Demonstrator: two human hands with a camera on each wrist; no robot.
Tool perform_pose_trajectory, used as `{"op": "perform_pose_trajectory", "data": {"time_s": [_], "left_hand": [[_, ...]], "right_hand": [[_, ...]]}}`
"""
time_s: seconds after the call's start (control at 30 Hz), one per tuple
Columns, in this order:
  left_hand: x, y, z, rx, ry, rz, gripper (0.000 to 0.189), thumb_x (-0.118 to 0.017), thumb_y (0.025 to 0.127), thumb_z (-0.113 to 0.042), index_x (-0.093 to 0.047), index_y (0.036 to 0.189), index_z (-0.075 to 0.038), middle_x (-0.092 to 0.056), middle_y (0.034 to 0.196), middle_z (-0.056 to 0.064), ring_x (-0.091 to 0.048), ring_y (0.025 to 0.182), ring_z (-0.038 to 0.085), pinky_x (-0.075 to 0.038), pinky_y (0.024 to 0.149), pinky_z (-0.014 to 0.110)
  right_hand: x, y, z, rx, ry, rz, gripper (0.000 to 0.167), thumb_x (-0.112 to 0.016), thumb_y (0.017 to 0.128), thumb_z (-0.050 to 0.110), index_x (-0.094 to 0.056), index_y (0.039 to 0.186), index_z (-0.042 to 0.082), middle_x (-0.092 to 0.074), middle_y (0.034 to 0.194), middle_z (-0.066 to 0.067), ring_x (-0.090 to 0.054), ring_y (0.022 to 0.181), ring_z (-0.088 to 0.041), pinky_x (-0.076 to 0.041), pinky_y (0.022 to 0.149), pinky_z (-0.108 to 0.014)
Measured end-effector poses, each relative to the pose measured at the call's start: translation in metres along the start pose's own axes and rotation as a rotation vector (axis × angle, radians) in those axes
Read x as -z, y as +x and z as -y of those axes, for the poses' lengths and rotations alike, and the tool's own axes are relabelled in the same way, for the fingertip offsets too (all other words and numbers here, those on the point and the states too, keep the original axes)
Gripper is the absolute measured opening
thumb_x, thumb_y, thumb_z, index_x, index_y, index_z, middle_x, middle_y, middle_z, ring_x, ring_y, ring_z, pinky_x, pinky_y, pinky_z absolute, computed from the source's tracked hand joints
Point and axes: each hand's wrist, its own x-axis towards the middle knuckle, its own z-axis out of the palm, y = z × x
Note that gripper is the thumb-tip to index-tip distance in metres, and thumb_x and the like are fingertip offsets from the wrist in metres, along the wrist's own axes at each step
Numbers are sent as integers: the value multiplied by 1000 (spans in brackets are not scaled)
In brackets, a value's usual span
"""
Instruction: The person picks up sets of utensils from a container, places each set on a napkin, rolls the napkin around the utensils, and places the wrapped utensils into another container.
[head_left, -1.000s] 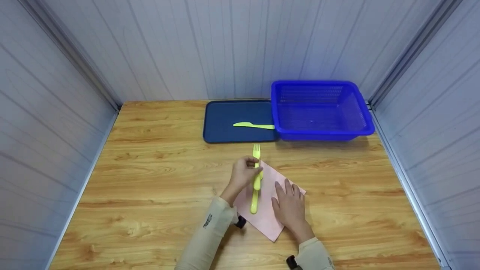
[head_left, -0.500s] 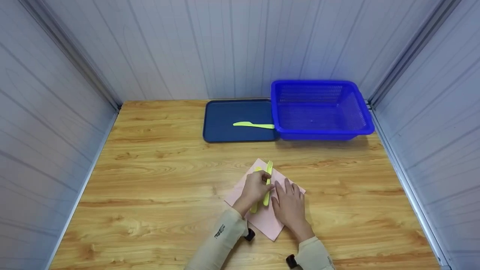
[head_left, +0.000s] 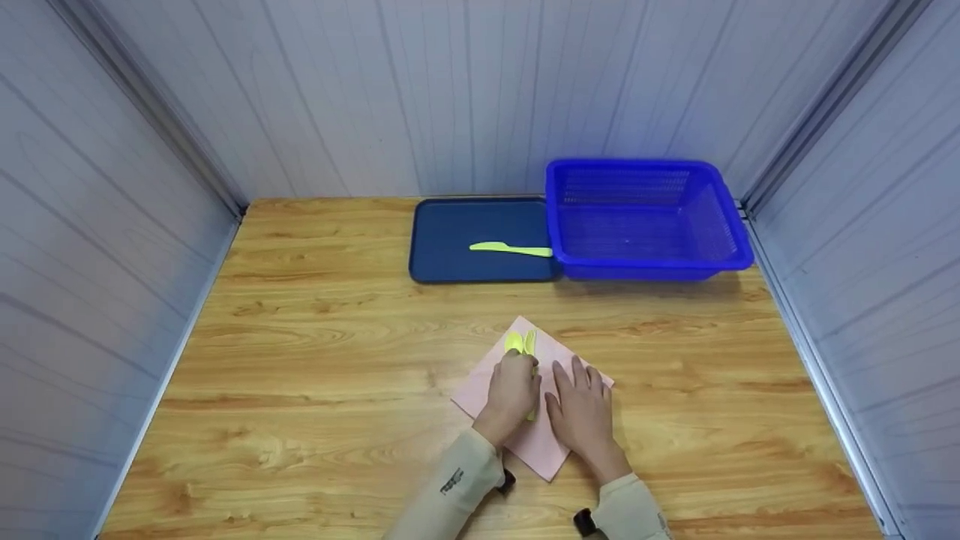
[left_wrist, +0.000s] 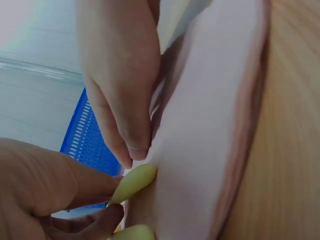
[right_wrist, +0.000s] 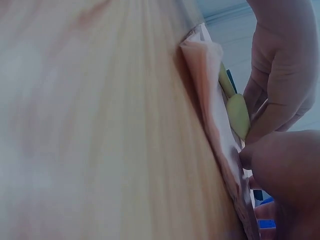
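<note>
A folded pink napkin (head_left: 545,448) lies turned on its corner on the wooden table. On it, side by side, are a yellow spoon (head_left: 514,341) and a yellow fork (head_left: 530,341), both partly covered by my left hand (head_left: 514,390). In the left wrist view, thumb and finger pinch the fork's handle (left_wrist: 135,182), and the spoon's handle (left_wrist: 137,233) shows below it. My right hand (head_left: 583,416) rests on the napkin's right part with its fingers spread. Its fingertips point away from me.
At the back stands a dark blue tray (head_left: 450,259) with a yellow knife (head_left: 510,249) across it. A blue perforated basket (head_left: 652,264) sits to the right, overlapping the tray's right end. Panelled walls (head_left: 360,97) close in the back and both sides.
My left hand has brought the fork right and toward me, from over the spoon down to the napkin beside it. The right hand has stayed in place.
</note>
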Motion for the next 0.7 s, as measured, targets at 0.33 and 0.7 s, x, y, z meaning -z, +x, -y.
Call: {"op": "perform_pose_trajectory", "data": {"time_s": [0.33,0.7], "left_hand": [[0,-19,-2,97,178,-82,35,-79,81,-28,-69,108,-9,-56,99,12,-55,83,27,-51,61,37],[-1,-42,-10,192,116,-17,64,-81,79,-26,-53,133,-7,-48,107,15,-52,88,30,-50,66,36]], "right_hand": [[1,0,0,8,-1,-8,51,-65,90,29,-55,136,8,-43,141,-27,-39,123,-48,-33,94,-63],[3,2,-1,0,-4,26,52,-63,91,30,-54,137,8,-43,142,-27,-39,124,-47,-34,93,-62]]}}
